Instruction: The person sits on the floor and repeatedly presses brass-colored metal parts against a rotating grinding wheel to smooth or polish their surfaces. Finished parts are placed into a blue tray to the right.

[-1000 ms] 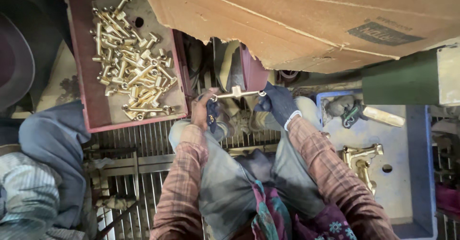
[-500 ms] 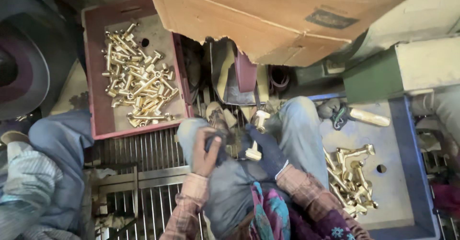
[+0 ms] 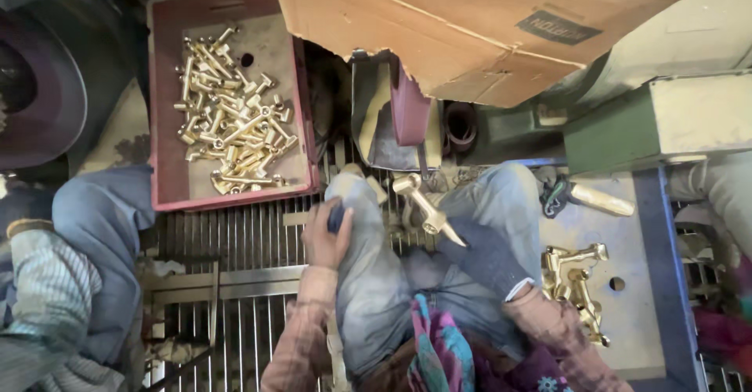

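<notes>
Both hands have come down to the lap. Right hand, in a dark glove, now holds the brass tap piece between the knees. Left hand rests on the left knee, curled, holding nothing I can see. Red crate of brass parts sits well apart

Single head view, steep downward look, close over lap

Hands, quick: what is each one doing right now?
Left hand: closed loosely, resting on the left knee, holding nothing visible.
Right hand: dark glove, closed on a brass fitting.
</notes>
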